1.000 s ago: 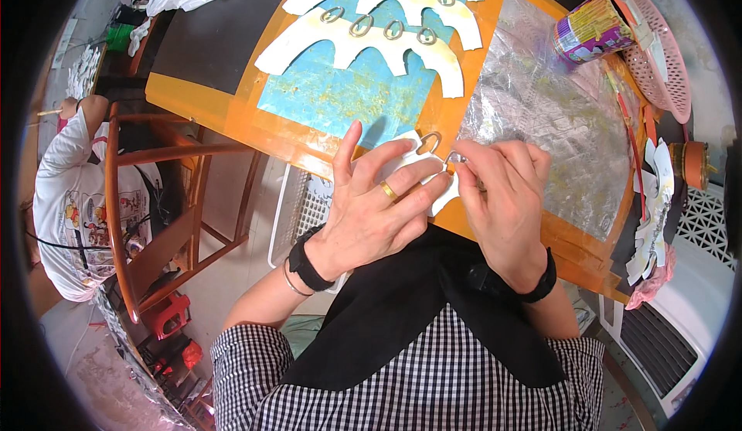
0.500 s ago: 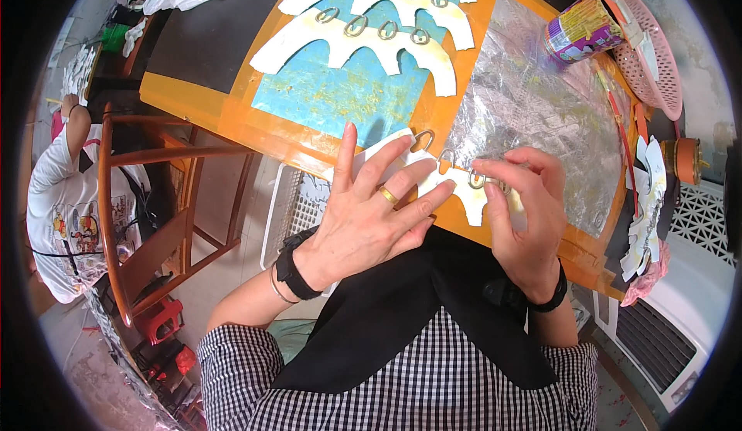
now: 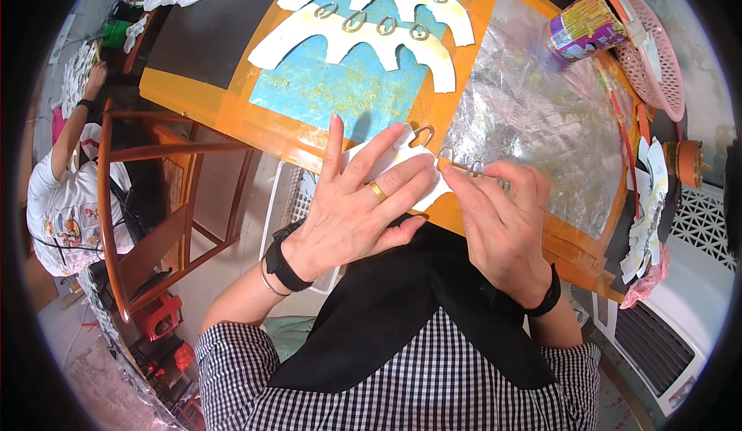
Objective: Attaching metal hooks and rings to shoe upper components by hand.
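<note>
At the near edge of the orange desk, the head view shows the left hand spread flat — fingers wide — pressing a white scalloped card piece. Just right of those fingers, the right hand pinches narrow on a small metal ring at the card's edge; two more rings stand beside it. Beyond the fingertips lie a silver foil sheet and other ringed white cutouts — well apart.
</note>
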Tool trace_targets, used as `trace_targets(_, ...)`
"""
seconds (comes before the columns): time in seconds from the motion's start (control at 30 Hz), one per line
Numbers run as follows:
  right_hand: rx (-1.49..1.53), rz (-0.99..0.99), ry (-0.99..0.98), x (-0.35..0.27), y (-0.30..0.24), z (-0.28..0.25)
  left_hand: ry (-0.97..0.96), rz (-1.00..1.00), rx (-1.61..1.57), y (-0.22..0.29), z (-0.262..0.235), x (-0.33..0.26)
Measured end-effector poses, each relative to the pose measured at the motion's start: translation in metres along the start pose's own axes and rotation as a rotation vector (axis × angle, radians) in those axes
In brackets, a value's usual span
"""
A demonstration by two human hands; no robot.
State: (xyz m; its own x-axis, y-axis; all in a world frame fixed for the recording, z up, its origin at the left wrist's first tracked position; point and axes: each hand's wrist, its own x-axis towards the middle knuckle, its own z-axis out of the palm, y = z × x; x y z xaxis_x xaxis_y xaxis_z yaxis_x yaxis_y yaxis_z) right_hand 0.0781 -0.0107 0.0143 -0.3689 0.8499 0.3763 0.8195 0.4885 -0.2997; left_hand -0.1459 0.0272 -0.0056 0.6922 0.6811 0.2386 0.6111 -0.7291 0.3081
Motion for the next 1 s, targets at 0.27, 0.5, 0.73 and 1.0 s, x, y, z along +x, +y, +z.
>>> trace_targets(0.27,-0.057,-0.029,-0.068,-0.004,0.0,0.003,-0.006,0.054,0.058,-0.009,0.004,0.004)
trace_targets(0.5,-0.194,-0.115,-0.129,-0.005,0.0,0.001,0.022,0.103,0.022,-0.018,0.006,0.007)
trace_targets(0.73,-0.175,-0.155,-0.1,-0.007,0.003,0.0,0.031,0.091,0.021,-0.01,0.006,0.006)
trace_targets(1.0,-0.085,-0.138,-0.057,-0.011,0.001,0.004,-0.013,0.023,0.079,0.005,-0.01,0.012)
